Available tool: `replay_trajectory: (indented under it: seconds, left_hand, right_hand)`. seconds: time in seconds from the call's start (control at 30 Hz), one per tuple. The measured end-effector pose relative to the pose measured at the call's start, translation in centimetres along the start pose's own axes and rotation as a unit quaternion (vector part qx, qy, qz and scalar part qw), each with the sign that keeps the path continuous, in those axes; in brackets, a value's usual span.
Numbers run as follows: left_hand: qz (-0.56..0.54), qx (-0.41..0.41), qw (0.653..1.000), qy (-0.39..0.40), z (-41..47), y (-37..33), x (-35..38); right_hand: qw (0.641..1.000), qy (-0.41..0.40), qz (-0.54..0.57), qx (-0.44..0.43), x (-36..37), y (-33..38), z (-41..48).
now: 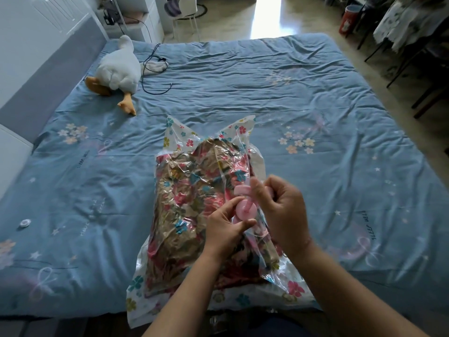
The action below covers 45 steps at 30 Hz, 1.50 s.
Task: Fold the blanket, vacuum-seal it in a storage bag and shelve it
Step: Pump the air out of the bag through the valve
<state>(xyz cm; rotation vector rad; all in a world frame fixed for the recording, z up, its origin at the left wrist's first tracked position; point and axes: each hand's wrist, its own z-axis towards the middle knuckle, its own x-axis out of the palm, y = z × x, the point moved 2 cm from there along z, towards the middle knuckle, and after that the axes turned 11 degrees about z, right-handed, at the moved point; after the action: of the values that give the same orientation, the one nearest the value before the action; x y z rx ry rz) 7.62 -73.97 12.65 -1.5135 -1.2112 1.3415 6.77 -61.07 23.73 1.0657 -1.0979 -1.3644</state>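
The storage bag (252, 296) lies on the blue bed (291, 93) right in front of me. The folded floral blanket (189, 203) is inside it, showing through the clear plastic. My 2 hands meet over the bag's right side. My left hand (226, 227) pinches the plastic beside the round pink valve (245, 211), fingers narrow, thumb just under the disc. My right hand (281, 210) has its fingers curled round a pink cap piece (241, 190) just above the valve; how the 2 pink parts join I cannot tell. Far to the left lie a plush goose (116, 71) and a black cable (142, 79). A small round white object (24, 223) sits near the bed's left edge.
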Motion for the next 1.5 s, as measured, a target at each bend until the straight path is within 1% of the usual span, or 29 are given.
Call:
replay_trajectory:
  seconds: [0.07,0.1,0.13,0.17,0.2,0.23,0.27,0.3,0.33,0.37,0.4,0.43,0.5,0.53,0.57,0.63,0.67,0.73,0.8,0.83,0.9,0.97,1.03,1.1,1.17,1.23,1.33,1.43,1.5]
  left_hand:
    - [0.021,0.017,1.000,0.000,-0.2,-0.3,0.1]
    - [0.036,0.025,0.999,-0.003,-0.3,-0.4,0.2]
    - [0.042,0.028,0.999,-0.005,-0.4,-0.4,0.2]
    - [0.040,0.027,0.999,-0.006,-0.5,-0.4,0.2]
    - [0.036,0.020,0.999,-0.003,-0.5,-0.5,0.1]
    - [0.023,0.010,1.000,0.008,-0.7,-0.7,0.1]
    - [0.003,-0.009,0.999,0.032,-1.2,-0.7,0.2]
    - [-0.024,-0.029,0.997,0.065,-1.8,-0.9,0.4]
    - [-0.043,-0.047,0.994,0.093,-2.4,-0.8,0.4]
    - [-0.057,-0.066,0.990,0.111,-2.9,-0.5,0.5]
    - [-0.070,-0.085,0.986,0.122,-3.4,-0.1,0.5]
    - [-0.095,-0.106,0.982,0.121,-3.7,0.4,0.4]
    - [-0.150,-0.168,0.972,0.069,-3.6,1.0,0.3]
    - [-0.146,-0.197,0.969,0.036,-3.3,1.2,0.3]
    - [-0.113,-0.215,0.970,0.009,-2.8,1.5,0.5]
    - [-0.018,-0.258,0.966,-0.002,-2.0,2.1,1.2]
    - [0.002,-0.287,0.958,0.007,-1.6,2.7,1.7]
    - [-0.033,-0.376,0.925,0.035,-1.1,3.4,2.8]
    - [-0.113,-0.461,0.878,0.053,-1.2,3.5,3.8]
    - [-0.138,-0.487,0.860,0.065,-1.3,3.2,4.3]
    - [-0.155,-0.515,0.839,0.084,-1.7,3.2,5.1]
    - [-0.179,-0.532,0.823,0.089,-1.8,3.5,5.7]
    - [-0.207,-0.533,0.818,0.067,-1.9,3.7,6.2]
    - [-0.250,-0.519,0.816,0.038,-2.0,3.9,6.7]
    - [-0.294,-0.486,0.823,0.010,-2.0,3.9,6.7]
    - [-0.317,-0.446,0.837,-0.013,-1.6,4.4,6.3]
    - [-0.324,-0.397,0.858,-0.032,-1.3,4.4,4.9]
    - [-0.341,-0.370,0.863,-0.043,-1.1,4.8,2.7]
    - [-0.336,-0.357,0.870,-0.055,-0.6,5.3,0.9]
  right_hand:
    - [0.992,0.040,-0.084,0.090,-0.2,-4.2,-0.6]
    - [0.986,0.057,-0.100,0.124,-0.4,-5.5,-0.8]
    - [0.983,0.055,-0.090,0.154,-0.6,-6.0,-0.9]
    - [0.980,0.031,-0.066,0.186,-0.8,-6.2,-0.8]
    - [0.974,-0.010,-0.028,0.226,-1.0,-6.5,-0.7]
    - [0.955,-0.055,0.027,0.290,-1.4,-7.1,-0.6]
    - [0.914,-0.084,0.089,0.386,-1.7,-8.1,-0.8]
    - [0.850,-0.086,0.158,0.495,-1.9,-9.3,-1.2]
    - [0.773,-0.059,0.225,0.590,-1.9,-10.3,-1.9]
    - [0.703,-0.018,0.283,0.653,-1.8,-11.0,-2.7]
    - [0.659,0.008,0.320,0.681,-1.9,-11.6,-3.6]
    - [0.633,0.021,0.351,0.689,-2.0,-12.1,-4.2]
    - [0.607,0.027,0.405,0.683,-2.1,-12.6,-5.0]
    - [0.607,0.029,0.422,0.673,-2.1,-12.5,-5.1]
    - [0.610,0.035,0.427,0.667,-2.0,-12.5,-5.2]
    - [0.618,0.048,0.407,0.671,-1.8,-12.8,-5.4]
    - [0.627,0.055,0.387,0.674,-1.8,-12.9,-5.5]
    - [0.655,0.066,0.319,0.682,-2.1,-13.3,-5.7]
    - [0.698,0.071,0.217,0.679,-2.6,-13.8,-6.3]
    - [0.722,0.081,0.163,0.668,-2.8,-14.1,-6.7]
    - [0.770,0.118,0.054,0.625,-3.2,-14.3,-7.2]
    - [0.802,0.142,-0.013,0.580,-3.6,-14.6,-7.6]
    - [0.806,0.140,-0.015,0.574,-4.1,-14.4,-7.6]
    - [0.796,0.134,0.010,0.590,-4.7,-14.3,-7.5]
    - [0.782,0.130,0.056,0.607,-5.0,-14.2,-7.4]
    - [0.773,0.122,0.111,0.612,-5.3,-14.4,-7.3]
    - [0.786,0.143,0.104,0.592,-5.1,-15.0,-6.9]
    - [0.797,0.179,0.105,0.567,-3.2,-14.9,-6.2]
    - [0.815,0.193,0.085,0.539,-1.3,-14.9,-5.5]
